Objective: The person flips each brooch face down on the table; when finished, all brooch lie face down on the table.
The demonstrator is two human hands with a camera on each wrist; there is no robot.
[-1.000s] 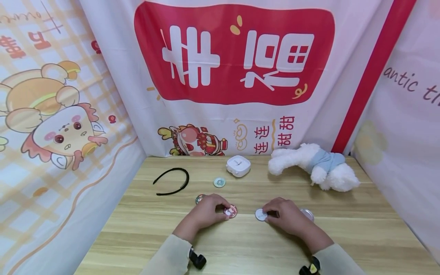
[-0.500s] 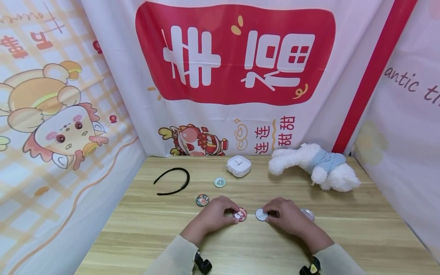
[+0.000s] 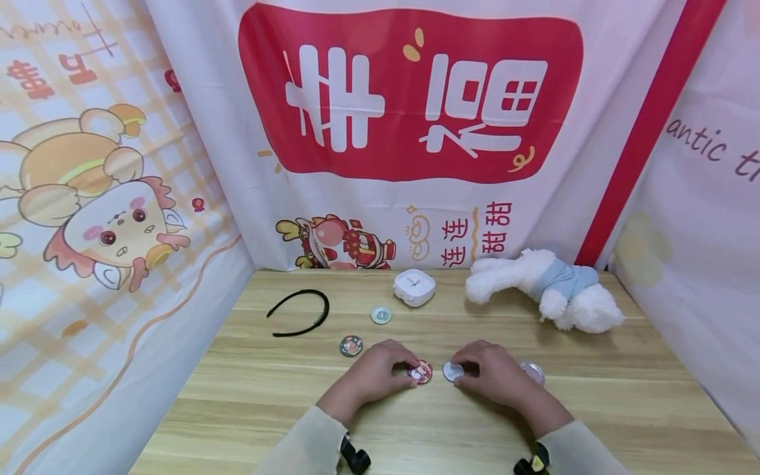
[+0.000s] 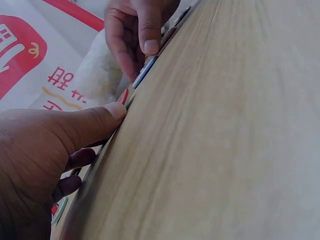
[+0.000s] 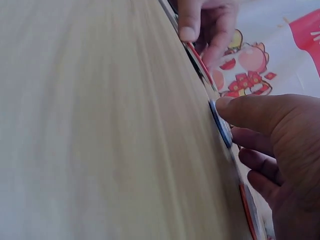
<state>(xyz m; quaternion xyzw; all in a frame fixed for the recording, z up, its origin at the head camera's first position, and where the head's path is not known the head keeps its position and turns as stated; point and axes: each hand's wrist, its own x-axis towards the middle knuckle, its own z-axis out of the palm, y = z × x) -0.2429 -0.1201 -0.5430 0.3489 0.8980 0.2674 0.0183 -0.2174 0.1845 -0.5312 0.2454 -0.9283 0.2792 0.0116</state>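
Observation:
In the head view my left hand (image 3: 380, 373) pinches the edge of a round red badge (image 3: 423, 372) with a cartoon print, lying low over the wood. Opposite it, my right hand (image 3: 494, 373) holds a round whitish-blue badge (image 3: 452, 372) between thumb and fingers. A small gap separates the two badges. From the right wrist view, the blue-edged badge (image 5: 220, 125) appears almost edge-on under the thumb. Behind the right hand lies another round disc (image 3: 534, 373), clear-looking from above and partly covered by the wrist; its rim (image 5: 247, 210) looks red up close.
A dark printed badge (image 3: 351, 346) and a pale green badge (image 3: 381, 315) lie left of centre. Farther back are a black headband (image 3: 323, 310), a white square clock-like object (image 3: 413, 287) and a white plush toy (image 3: 546, 287). Printed cloth surrounds the wooden table (image 3: 267, 409).
My left hand has slid the red badge rightward, closer to the whitish-blue one, uncovering the dark badge behind it. My right hand has stayed nearly in place.

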